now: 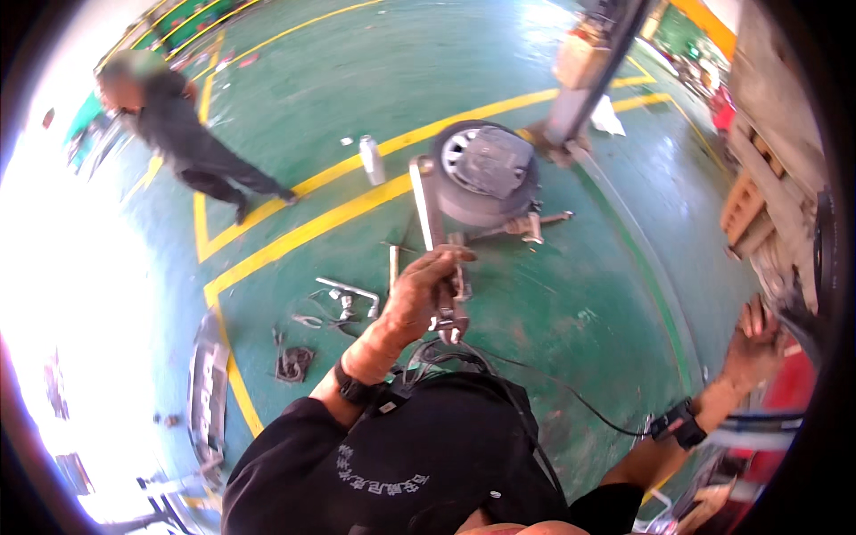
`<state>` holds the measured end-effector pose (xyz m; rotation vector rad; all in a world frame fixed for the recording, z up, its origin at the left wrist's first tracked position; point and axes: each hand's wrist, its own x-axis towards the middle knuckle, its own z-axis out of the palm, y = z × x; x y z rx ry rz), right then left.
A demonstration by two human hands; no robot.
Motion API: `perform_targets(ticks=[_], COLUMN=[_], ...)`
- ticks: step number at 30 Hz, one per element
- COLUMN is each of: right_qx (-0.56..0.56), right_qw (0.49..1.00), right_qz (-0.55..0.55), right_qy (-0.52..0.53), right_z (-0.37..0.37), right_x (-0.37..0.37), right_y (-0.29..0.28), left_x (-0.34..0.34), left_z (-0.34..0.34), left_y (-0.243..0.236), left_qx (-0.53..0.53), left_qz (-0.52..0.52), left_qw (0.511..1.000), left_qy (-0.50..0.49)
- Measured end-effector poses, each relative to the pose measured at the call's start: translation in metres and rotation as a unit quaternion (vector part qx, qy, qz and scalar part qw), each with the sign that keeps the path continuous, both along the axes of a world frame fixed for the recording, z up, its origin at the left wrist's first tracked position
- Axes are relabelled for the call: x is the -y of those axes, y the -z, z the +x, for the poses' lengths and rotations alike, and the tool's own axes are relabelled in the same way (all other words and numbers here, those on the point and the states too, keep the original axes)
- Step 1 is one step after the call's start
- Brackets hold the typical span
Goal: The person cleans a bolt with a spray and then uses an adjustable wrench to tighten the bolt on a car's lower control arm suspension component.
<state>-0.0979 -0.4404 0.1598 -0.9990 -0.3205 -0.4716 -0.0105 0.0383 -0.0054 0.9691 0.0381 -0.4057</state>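
Note:
Several metal wrenches, one of them long, are held in my left hand, raised over the green floor. My right hand is out at the right, fingers curled at a grey and black metal part; what it holds there is unclear. Below and left of the wrenches, an L-shaped wrench, pliers and other small tools lie on the floor. Beyond them a tyre lies flat with a dark grey piece on top, beside a jointed metal bar.
A person in dark clothes stands at upper left. A silver can stands near yellow floor lines. A lift post rises behind the tyre. A long grey panel lies at lower left; black cables hang across my front.

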Motion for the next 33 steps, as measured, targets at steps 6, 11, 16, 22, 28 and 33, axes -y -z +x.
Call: perform_targets(ticks=[6,11,16,22,28,33], right_qx=[-0.091,-0.065,-0.047,-0.051,-0.066,-0.016], right_qw=[0.959,0.984,0.998,0.982,0.983,0.992], right_qz=[0.265,0.049,0.018,0.072,0.016,0.069], right_qy=[-0.027,0.158,0.044,0.166,0.168,0.103], right_z=[0.010,0.017,0.006,0.014,0.011,0.018], right_x=[-0.016,-0.076,-0.044,-0.082,-0.069,-0.062], right_y=[0.001,-0.024,-0.014,-0.028,-0.017,-0.016], left_x=[-0.012,-0.010,-0.007,-0.009,0.001,0.006], left_z=[-0.010,-0.006,-0.001,0.002,0.003,0.003], left_y=[0.024,0.025,0.028,0.026,0.016,0.016], left_qx=[0.019,-0.036,-0.036,-0.034,-0.032,-0.031], left_qz=[-0.014,-0.066,-0.067,-0.058,-0.035,-0.047], left_qw=[0.999,0.996,0.997,0.997,0.998,0.998], left_qy=[-0.036,-0.047,-0.017,-0.027,-0.044,-0.037])
